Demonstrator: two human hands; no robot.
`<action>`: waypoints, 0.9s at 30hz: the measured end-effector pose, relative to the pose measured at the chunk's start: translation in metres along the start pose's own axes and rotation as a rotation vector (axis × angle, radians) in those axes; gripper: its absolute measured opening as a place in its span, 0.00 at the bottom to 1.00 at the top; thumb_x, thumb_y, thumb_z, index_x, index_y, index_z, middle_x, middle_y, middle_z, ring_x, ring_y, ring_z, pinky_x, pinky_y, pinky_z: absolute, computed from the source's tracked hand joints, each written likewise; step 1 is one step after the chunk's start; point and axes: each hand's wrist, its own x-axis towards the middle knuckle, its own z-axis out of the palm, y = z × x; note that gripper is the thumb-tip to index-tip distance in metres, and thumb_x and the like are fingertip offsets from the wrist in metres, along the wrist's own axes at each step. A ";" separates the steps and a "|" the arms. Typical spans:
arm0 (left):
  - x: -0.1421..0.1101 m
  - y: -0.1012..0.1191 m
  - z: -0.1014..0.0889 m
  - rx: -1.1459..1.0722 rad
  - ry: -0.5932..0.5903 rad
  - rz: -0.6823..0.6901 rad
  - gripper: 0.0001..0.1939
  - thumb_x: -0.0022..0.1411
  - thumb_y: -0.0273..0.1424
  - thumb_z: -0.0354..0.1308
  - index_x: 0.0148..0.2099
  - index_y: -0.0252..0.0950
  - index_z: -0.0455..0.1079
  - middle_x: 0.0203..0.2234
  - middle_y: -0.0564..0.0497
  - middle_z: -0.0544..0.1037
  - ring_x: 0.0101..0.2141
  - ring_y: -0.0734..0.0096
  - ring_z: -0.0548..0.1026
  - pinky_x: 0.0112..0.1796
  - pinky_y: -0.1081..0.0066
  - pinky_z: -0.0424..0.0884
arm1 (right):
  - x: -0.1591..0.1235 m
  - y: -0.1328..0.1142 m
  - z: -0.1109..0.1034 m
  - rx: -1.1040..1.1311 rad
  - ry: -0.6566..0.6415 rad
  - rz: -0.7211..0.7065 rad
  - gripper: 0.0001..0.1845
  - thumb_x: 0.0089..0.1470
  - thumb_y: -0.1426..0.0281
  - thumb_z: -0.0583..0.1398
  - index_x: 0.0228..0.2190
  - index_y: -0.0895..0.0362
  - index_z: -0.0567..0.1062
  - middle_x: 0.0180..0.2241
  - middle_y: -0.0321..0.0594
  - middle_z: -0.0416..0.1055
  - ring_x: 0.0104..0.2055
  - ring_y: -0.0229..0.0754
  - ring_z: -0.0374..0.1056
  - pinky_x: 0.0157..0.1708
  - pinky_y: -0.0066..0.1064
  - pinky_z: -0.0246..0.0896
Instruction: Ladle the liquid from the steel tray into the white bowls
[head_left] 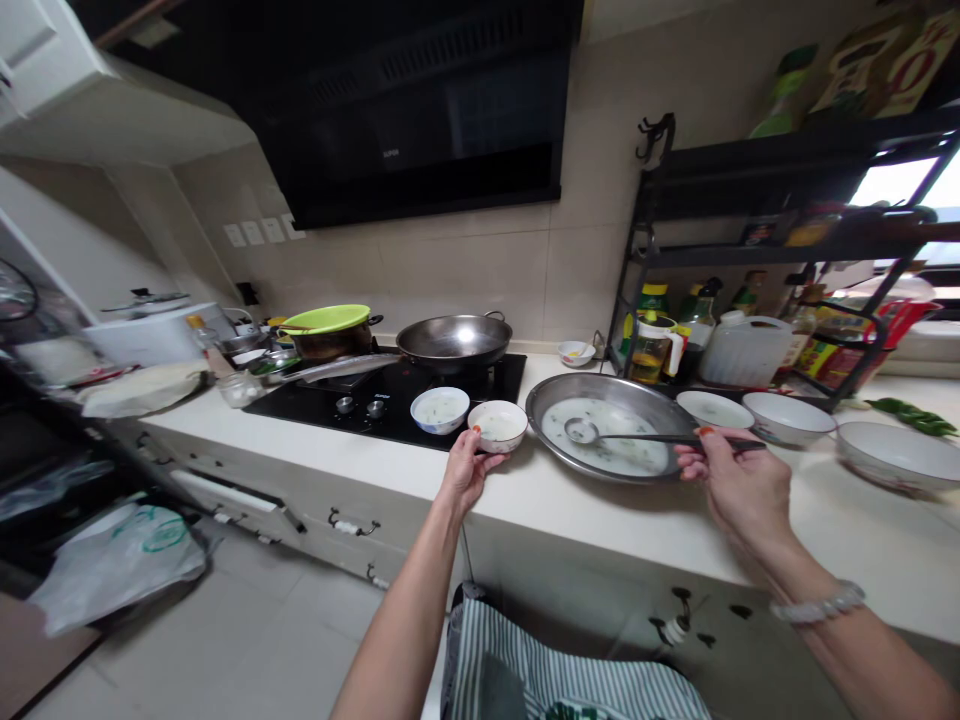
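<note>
My left hand [466, 470] grips the near rim of a small white bowl [498, 427] that holds a pale, milky soup. Just left of it, a second filled bowl [440, 411] rests on the edge of the black stove. In my right hand [731, 485] is the dark handle of a ladle [583, 431], its round metal head over the wide steel basin [536, 405]. Pale soup with green bits [630, 455] lies in that basin. Right of the basin stands a white bowl with pale liquid in it [715, 409], partly behind the basin's rim and my right hand.
A wok [454, 341] sits on the black stove [322, 405], its long handle pointing left. Behind it is a pot with a green colander [328, 320]. Two more white bowls [790, 418] stand on the right counter, below a black rack [757, 250] of bottles.
</note>
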 end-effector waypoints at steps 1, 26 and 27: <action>0.000 0.000 0.000 -0.001 -0.002 0.001 0.15 0.58 0.36 0.61 0.44 0.33 0.67 0.41 0.41 0.76 0.32 0.64 0.79 0.30 0.66 0.78 | 0.000 -0.001 0.000 -0.003 -0.005 -0.004 0.14 0.40 0.66 0.67 0.28 0.59 0.70 0.15 0.41 0.72 0.14 0.38 0.65 0.11 0.23 0.61; -0.002 0.001 0.001 -0.010 0.013 -0.005 0.13 0.59 0.34 0.60 0.43 0.32 0.67 0.41 0.41 0.75 0.30 0.65 0.79 0.28 0.67 0.78 | 0.000 -0.008 -0.002 -0.054 0.006 -0.013 0.07 0.44 0.70 0.63 0.26 0.58 0.69 0.16 0.40 0.71 0.14 0.39 0.65 0.11 0.26 0.60; -0.002 0.001 0.001 -0.008 0.012 -0.004 0.13 0.58 0.35 0.60 0.43 0.32 0.67 0.41 0.42 0.75 0.30 0.65 0.79 0.28 0.67 0.78 | 0.000 -0.010 -0.001 -0.056 0.011 -0.009 0.07 0.45 0.71 0.63 0.26 0.58 0.69 0.16 0.40 0.71 0.14 0.39 0.64 0.11 0.26 0.60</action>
